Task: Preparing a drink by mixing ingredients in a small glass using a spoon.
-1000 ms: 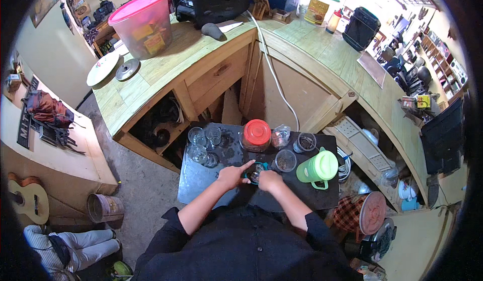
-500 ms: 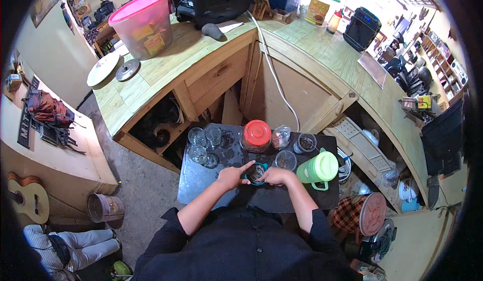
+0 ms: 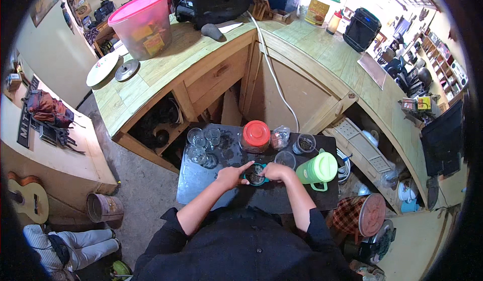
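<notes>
My left hand (image 3: 230, 177) steadies a small teal cup (image 3: 257, 184) by its side, thumb and forefinger curved around the rim. Dark, grainy-looking contents show inside the cup. Over its right edge, my right hand (image 3: 277, 172) is closed, fingers pointing into the cup; what it grips is too small to tell. Just beyond that hand stands a clear plastic cup (image 3: 285, 159). A red-lidded jar (image 3: 256, 134) is behind the teal cup, and a light green pitcher (image 3: 317, 170) stands to the right.
The low dark table (image 3: 193, 193) carries several drinking glasses (image 3: 196, 155) at left, a small plastic bag (image 3: 279, 137) and another clear cup with dark contents (image 3: 305, 144). Beyond it, a wooden counter (image 3: 211, 55) bends around. A lidded checked container (image 3: 372, 214) stands at right, a bucket (image 3: 104, 208) at left.
My right hand has shifted slightly over the teal cup and its fingers have changed angle, so more of the contents shows. My left hand stays in place.
</notes>
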A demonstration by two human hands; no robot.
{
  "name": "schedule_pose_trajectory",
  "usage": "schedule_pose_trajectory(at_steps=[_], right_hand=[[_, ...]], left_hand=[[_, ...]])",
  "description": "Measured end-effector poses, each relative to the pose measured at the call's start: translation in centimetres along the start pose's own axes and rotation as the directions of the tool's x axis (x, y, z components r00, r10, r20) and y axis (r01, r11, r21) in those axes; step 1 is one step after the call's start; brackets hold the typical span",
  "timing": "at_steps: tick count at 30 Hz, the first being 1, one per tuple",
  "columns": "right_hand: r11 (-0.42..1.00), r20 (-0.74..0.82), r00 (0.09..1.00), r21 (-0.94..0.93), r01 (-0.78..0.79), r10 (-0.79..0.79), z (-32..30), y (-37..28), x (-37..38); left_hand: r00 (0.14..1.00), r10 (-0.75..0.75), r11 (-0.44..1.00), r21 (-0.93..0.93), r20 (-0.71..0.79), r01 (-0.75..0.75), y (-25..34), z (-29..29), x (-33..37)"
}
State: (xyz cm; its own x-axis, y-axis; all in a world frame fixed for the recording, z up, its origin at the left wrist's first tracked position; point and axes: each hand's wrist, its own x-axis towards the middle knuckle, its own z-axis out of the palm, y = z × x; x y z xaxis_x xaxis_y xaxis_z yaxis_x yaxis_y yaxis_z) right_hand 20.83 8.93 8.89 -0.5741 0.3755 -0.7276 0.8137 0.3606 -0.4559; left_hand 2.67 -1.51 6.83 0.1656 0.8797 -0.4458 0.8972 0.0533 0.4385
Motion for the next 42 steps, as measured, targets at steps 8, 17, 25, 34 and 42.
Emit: schedule_pose_trajectory(at_steps=[8, 17, 25, 34, 42], right_hand=[[0.963, -0.136, 0.971, -0.159, -0.217, 0.196, 3.3, -1.2, -0.5], [0.878, -0.285, 0.929, -0.348, -0.329, 0.235, 4.1, -3.2, -0.6], [0.856, -0.069, 0.976, -0.472, -0.213, 0.205, 0.2, -4.0, 0.8], [0.939, 0.011, 0.999, -0.343, 0.039, -0.038, 2.6, 0.5, 3.9], [0.824, -0.197, 0.974, -0.529, -0.203, 0.113, 1.7, -3.9, -1.8]], left_hand=[[1.000, -0.008, 1.000, -0.015, -0.017, 0.008, 0.2, -0.1, -0.2], [1.000, -0.004, 0.999, 0.033, -0.004, 0.004, 0.6, -0.1, 0.1], [1.000, -0.022, 0.998, 0.058, -0.005, 0.022, 0.3, -0.2, -0.4], [1.000, 0.004, 0.998, 0.056, 0.007, -0.004, 0.6, -0.1, 0.2], [1.000, 0.010, 0.998, 0.063, -0.002, -0.010, 0.4, 0.0, -0.1]])
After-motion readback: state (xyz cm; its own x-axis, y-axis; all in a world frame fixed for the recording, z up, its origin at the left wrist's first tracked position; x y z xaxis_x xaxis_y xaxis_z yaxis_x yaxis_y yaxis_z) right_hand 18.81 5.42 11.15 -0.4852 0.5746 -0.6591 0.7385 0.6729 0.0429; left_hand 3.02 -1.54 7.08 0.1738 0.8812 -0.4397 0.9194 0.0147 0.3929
